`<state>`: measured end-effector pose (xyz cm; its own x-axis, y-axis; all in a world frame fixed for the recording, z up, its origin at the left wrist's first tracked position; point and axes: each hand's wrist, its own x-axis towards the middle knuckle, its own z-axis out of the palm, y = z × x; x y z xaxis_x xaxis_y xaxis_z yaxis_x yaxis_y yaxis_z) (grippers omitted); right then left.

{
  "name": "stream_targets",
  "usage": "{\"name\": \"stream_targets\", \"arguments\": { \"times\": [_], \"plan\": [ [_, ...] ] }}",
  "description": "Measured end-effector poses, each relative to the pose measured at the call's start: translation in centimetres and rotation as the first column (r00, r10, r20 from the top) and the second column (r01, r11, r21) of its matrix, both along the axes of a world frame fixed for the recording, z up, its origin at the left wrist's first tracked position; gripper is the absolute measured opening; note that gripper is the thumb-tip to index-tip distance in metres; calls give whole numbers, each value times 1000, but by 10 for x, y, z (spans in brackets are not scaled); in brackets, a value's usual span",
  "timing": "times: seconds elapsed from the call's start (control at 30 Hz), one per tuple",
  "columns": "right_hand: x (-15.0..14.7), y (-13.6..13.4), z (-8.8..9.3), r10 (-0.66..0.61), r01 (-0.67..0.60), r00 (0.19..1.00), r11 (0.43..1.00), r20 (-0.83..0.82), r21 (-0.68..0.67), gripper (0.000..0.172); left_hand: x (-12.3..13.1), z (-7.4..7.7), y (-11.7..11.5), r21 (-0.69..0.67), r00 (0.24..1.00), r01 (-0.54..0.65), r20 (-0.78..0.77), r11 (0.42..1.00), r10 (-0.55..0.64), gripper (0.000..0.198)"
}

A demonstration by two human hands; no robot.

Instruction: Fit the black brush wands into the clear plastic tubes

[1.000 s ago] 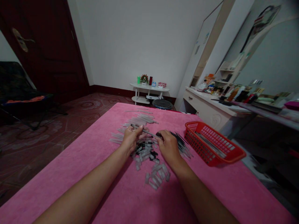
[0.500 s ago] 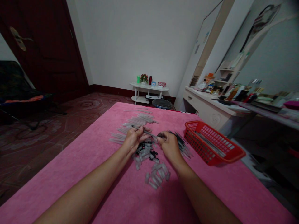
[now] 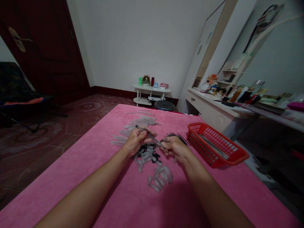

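Observation:
Between my hands a pen (image 3: 152, 136) slants down to the right, its black end at the upper left. My left hand (image 3: 136, 139) is closed around the upper part of it. The fingers of my right hand (image 3: 173, 146) pinch the lower end. Under and in front of the hands lie black plugs (image 3: 156, 156) mixed with clear pen caps (image 3: 147, 155). A second group of clear caps (image 3: 160, 179) lies nearer me. Clear pen barrels (image 3: 143, 121) are spread beyond my left hand. Thin dark refills (image 3: 180, 138) lie behind my right hand, partly hidden by it.
A red plastic basket (image 3: 206, 152) at the right holds several pens (image 3: 213, 145). Everything rests on a pink cloth (image 3: 95, 164). Beyond stand a small white table (image 3: 152, 87), a dark round stool (image 3: 164, 105) and a cluttered dresser (image 3: 213, 110).
My right hand has turned palm-up and shifted slightly right, its fingers still at the pen's lower end. The pen tilts more steeply. My left hand has barely moved.

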<state>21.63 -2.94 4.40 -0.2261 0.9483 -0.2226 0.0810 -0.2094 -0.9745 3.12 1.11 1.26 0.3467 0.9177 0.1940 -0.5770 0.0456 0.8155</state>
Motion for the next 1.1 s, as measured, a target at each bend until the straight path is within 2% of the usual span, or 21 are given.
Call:
{"name": "stream_targets", "arguments": {
  "times": [0.13,0.27,0.33,0.43,0.53,0.63,0.7,0.77,0.87,0.97,1.03,1.1],
  "plan": [
    [-9,4,-6,-134,91,978,962,157,257,10,3,-2,1,-35,998,-62,17,997,62,31],
    [-12,9,-14,-323,128,882,866,345,483,8,13,1,0,-113,986,-100,122,989,113,19],
    [-15,7,-15,-398,73,805,803,441,592,7,18,4,-1,-241,962,-84,233,967,142,11],
    [-25,-1,-16,-464,-83,699,704,545,705,9,20,9,-3,-449,895,-37,382,893,229,42],
    [-38,-11,-19,-486,-214,652,617,581,757,11,17,11,-5,-491,829,-32,474,870,298,54],
    [-47,-18,-23,-519,-218,649,574,556,790,12,16,13,-10,-493,794,-63,501,868,343,53],
    [-50,-19,-25,-532,-160,674,571,512,805,12,18,14,-13,-485,785,-84,505,871,357,52],
    [-51,-19,-26,-527,-75,710,603,467,794,10,21,16,-17,-460,787,-88,512,883,345,51],
    [-49,-15,-28,-462,35,777,709,427,704,7,23,17,-20,-424,798,-94,509,901,323,51],
    [-45,-9,-28,-395,66,809,797,436,600,5,24,15,-20,-397,813,-97,498,913,303,52],
    [-43,-8,-24,-387,52,800,806,458,590,4,25,15,-18,-389,818,-92,496,917,292,52],
    [-44,-11,-18,-392,10,784,783,480,623,6,25,15,-16,-375,818,-88,501,923,282,51]
  ]
}}
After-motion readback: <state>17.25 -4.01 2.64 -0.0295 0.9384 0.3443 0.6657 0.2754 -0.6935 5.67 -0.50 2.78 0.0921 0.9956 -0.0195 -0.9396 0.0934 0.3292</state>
